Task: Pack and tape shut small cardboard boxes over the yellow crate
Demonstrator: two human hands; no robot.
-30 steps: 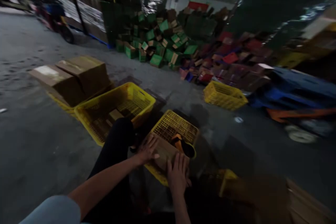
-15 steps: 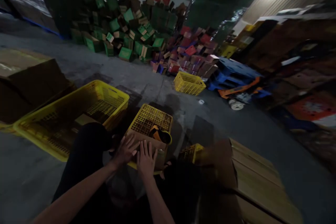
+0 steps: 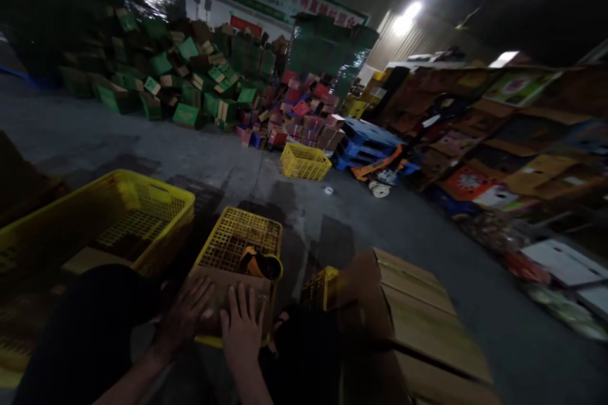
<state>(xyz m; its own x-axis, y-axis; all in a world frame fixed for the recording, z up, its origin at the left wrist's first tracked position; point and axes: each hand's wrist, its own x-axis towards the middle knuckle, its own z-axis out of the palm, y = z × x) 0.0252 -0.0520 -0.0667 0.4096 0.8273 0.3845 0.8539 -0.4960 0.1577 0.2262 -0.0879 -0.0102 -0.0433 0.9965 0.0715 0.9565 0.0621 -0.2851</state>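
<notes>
An upside-down yellow plastic crate (image 3: 247,226) stands between my knees, with a piece of brown cardboard (image 3: 217,285) lying on its near half. My left hand (image 3: 183,316) rests on the left part of the cardboard, fingers stretched out. Beside it, my right hand (image 3: 243,324) lies flat on the cardboard with its fingers spread. Just beyond the cardboard, at the crate's right side, sits an orange and black tool that looks like a tape dispenser (image 3: 260,264). Neither hand touches it. Whether the cardboard is a folded box or a flat sheet, I cannot tell.
A large yellow crate (image 3: 156,193) with cardboard inside is at my left. Stacked flat cardboard (image 3: 430,313) lies at my right. Further off are a small yellow crate (image 3: 304,161), an orange pallet jack (image 3: 377,168), blue pallets (image 3: 365,136) and heaped green boxes (image 3: 185,115).
My view has turned right, so the surroundings shift left and more shelving shows at the right. Both hands stay flat on the cardboard.
</notes>
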